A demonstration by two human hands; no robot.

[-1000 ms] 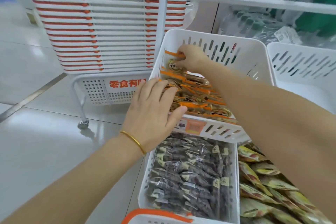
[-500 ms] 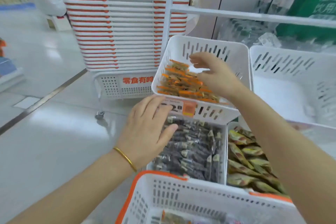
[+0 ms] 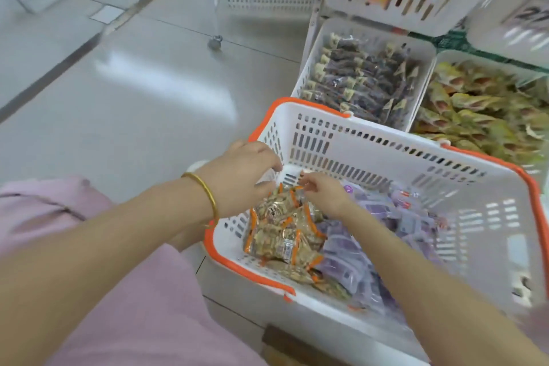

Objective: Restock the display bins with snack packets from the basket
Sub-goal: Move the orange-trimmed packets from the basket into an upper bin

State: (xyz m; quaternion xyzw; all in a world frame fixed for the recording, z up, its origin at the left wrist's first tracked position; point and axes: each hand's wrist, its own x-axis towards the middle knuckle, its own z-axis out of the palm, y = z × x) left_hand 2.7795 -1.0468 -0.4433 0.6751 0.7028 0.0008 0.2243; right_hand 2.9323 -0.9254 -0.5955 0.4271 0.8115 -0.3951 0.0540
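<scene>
Basket (image 3: 386, 140), orange-rimmed: orange-edged packets (image 3: 282, 226) at its 9 o'clock, purple packets (image 3: 350, 261) centre; plenty remaining, I am judging. My left hand (image 3: 243, 169) and right hand (image 3: 323, 196) are reaching in, fingers curling over the orange-edged pile; blur is hiding whether either grip has one. Bins at 12 and 1 o'clock: dark packets (image 3: 365, 77), yellow packets (image 3: 481, 104), looking well filled.
</scene>
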